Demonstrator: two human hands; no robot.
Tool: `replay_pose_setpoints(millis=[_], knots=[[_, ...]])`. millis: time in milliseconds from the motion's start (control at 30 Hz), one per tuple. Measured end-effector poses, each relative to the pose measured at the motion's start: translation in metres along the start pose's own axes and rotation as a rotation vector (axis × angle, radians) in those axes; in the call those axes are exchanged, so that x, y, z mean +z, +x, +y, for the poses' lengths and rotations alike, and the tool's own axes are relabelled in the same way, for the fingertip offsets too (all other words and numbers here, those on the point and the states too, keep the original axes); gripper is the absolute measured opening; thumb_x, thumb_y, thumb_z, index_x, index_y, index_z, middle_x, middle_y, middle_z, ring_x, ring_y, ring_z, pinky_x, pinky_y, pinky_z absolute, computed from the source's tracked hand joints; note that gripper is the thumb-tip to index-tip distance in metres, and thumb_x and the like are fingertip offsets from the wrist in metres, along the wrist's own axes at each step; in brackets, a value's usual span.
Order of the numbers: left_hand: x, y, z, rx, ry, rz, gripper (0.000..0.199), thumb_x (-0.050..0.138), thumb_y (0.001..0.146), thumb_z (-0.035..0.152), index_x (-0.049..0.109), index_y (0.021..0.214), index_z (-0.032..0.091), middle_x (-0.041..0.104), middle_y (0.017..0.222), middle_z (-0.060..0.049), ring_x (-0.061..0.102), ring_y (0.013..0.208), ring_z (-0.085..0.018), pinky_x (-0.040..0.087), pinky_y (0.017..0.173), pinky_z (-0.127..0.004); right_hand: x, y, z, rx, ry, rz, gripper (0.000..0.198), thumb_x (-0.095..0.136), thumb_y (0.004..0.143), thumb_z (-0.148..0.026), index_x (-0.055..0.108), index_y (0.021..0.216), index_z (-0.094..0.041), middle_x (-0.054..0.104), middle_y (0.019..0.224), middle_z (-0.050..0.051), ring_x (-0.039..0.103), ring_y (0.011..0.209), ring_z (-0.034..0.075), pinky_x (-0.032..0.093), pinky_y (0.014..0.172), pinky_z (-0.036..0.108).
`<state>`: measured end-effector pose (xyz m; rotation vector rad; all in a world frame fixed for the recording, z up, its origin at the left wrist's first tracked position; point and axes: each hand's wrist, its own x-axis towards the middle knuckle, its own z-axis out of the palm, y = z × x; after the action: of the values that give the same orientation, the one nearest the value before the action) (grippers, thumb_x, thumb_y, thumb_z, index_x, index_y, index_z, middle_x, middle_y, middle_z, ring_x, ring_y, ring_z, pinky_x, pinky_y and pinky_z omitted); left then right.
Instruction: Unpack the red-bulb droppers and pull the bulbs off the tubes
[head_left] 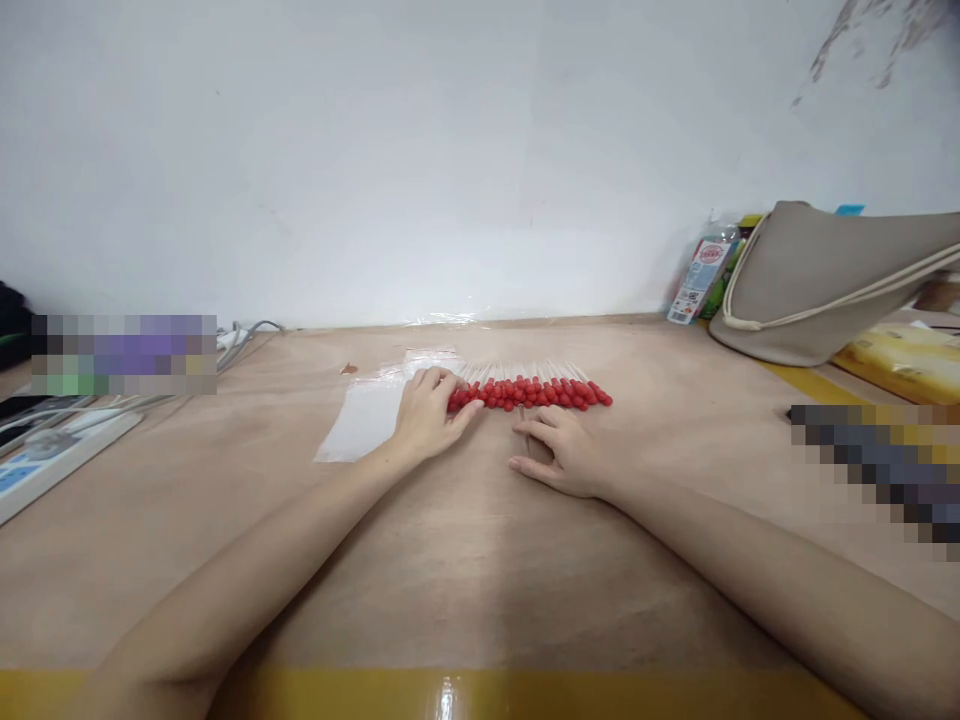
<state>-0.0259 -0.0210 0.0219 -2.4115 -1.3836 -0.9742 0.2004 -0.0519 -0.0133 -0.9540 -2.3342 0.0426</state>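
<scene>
A row of red-tipped white sticks [525,391] lies on the wooden table, red heads toward me and pale stems fanning toward the wall. My left hand [429,408] rests at the row's left end, fingers bent over the edge of the bunch and thumb stretched along the front of the red heads. Whether its fingertips press on the sticks is hidden. Just in front of the row, my right hand [561,450] is open, with thumb and fingers apart and nothing visible between them. White plastic bags [364,415] lie flat beside and behind my left hand.
On the left is a white power strip [82,455] with cables, near a blurred-out patch. A grey bag [817,280] and a carton [701,280] stand at the back right, by a yellow packet [900,360]. A pale wall [465,160] closes the table's back.
</scene>
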Motion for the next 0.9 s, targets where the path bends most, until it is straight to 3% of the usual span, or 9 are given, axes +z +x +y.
replay_pose_setpoints(millis=[267, 433, 533, 633, 800, 900], knots=[[0.027, 0.036, 0.006, -0.174, -0.029, -0.121, 0.025, 0.054, 0.078, 0.042, 0.059, 0.071, 0.019, 0.055, 0.091, -0.007, 0.046, 0.094, -0.027, 0.038, 0.084, -0.045, -0.005, -0.005, -0.002, 0.035, -0.02, 0.074, 0.029, 0.045, 0.087, -0.038, 0.058, 0.102, -0.017, 0.058, 0.094, 0.009, 0.052, 0.088, 0.02, 0.04, 0.077, 0.035], [0.024, 0.029, 0.005, -0.296, -0.138, 0.064, 0.018, 0.051, 0.082, 0.03, 0.056, 0.069, 0.019, 0.056, 0.084, -0.005, 0.049, 0.09, -0.023, 0.039, 0.084, -0.041, -0.009, -0.007, -0.002, 0.058, 0.007, 0.168, 0.025, 0.046, 0.086, -0.033, 0.057, 0.103, -0.018, 0.055, 0.096, 0.01, 0.052, 0.09, 0.02, 0.043, 0.078, 0.036], [0.008, 0.008, 0.007, -0.208, -0.177, 0.129, 0.015, 0.048, 0.085, 0.028, 0.055, 0.075, 0.019, 0.057, 0.085, -0.004, 0.049, 0.089, -0.02, 0.039, 0.083, -0.037, -0.01, -0.007, -0.001, 0.096, -0.044, 0.354, 0.035, 0.05, 0.083, -0.033, 0.051, 0.114, -0.016, 0.049, 0.11, 0.014, 0.047, 0.105, 0.024, 0.041, 0.087, 0.039], [-0.007, -0.017, 0.012, -0.022, -0.204, 0.058, 0.012, 0.047, 0.086, 0.027, 0.056, 0.082, 0.019, 0.058, 0.09, -0.003, 0.049, 0.092, -0.018, 0.038, 0.085, -0.035, -0.011, -0.007, 0.001, 0.076, -0.162, 0.471, 0.048, 0.053, 0.082, -0.036, 0.044, 0.124, -0.016, 0.045, 0.122, 0.017, 0.043, 0.113, 0.027, 0.037, 0.092, 0.042], [-0.011, -0.04, 0.016, 0.118, -0.214, -0.039, 0.011, 0.049, 0.086, 0.027, 0.056, 0.087, 0.019, 0.059, 0.096, -0.004, 0.05, 0.092, -0.018, 0.038, 0.086, -0.036, -0.011, -0.006, 0.001, -0.087, -0.235, 0.335, 0.035, 0.052, 0.084, -0.036, 0.053, 0.116, -0.021, 0.057, 0.114, 0.01, 0.049, 0.106, 0.023, 0.032, 0.091, 0.041], [-0.009, -0.04, 0.017, 0.158, -0.242, -0.061, 0.011, 0.049, 0.086, 0.026, 0.056, 0.09, 0.019, 0.059, 0.097, -0.004, 0.051, 0.094, -0.018, 0.039, 0.086, -0.037, -0.009, -0.007, 0.002, -0.096, -0.217, 0.265, 0.025, 0.051, 0.085, -0.034, 0.06, 0.105, -0.022, 0.063, 0.101, 0.007, 0.053, 0.092, 0.019, 0.032, 0.084, 0.039]])
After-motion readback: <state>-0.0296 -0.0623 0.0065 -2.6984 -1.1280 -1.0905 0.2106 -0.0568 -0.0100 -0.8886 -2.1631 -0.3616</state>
